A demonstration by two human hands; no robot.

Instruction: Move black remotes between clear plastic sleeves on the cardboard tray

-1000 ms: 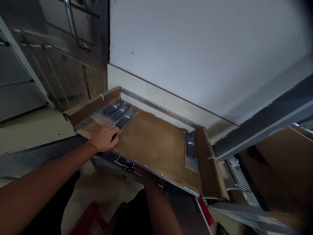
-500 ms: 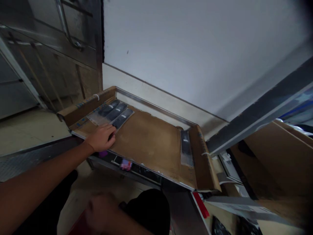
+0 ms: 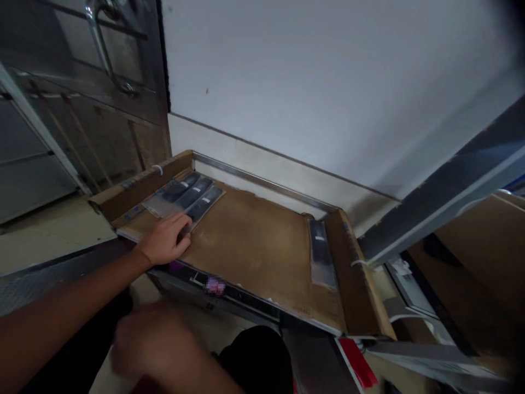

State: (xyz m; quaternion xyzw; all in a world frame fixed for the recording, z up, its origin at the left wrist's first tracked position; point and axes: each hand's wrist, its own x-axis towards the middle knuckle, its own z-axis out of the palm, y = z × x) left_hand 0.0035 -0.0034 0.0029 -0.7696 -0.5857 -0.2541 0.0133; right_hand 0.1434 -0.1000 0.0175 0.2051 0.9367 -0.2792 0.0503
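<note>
My left hand (image 3: pixel 166 239) lies at the near left edge of a cardboard-lined tray (image 3: pixel 254 241). Its fingers are curled, closed over the near end of a flat clear plastic packet (image 3: pixel 205 201) with a dark strip and a small white label. Two similar packets sit beside it on the left, one of them a dark packet (image 3: pixel 196 189) in the middle. Another dark packet (image 3: pixel 322 251) lies along the tray's right wall. Below the tray, near my lap, my right hand (image 3: pixel 150 339) is smeared by motion, and its fingers cannot be made out.
Folded cardboard walls (image 3: pixel 141 178) flank the tray, tied with white ties. A white wall panel (image 3: pixel 279 93) rises behind it. At the upper left is a metal door handle (image 3: pixel 102 49). A large cardboard box (image 3: pixel 484 262) stands right, and a red strip (image 3: pixel 357 362) hangs below the tray.
The view has shifted slightly, with the tray's right side now lower and farther right. My left hand stays at the same packet. My right hand has moved left and looks larger.
</note>
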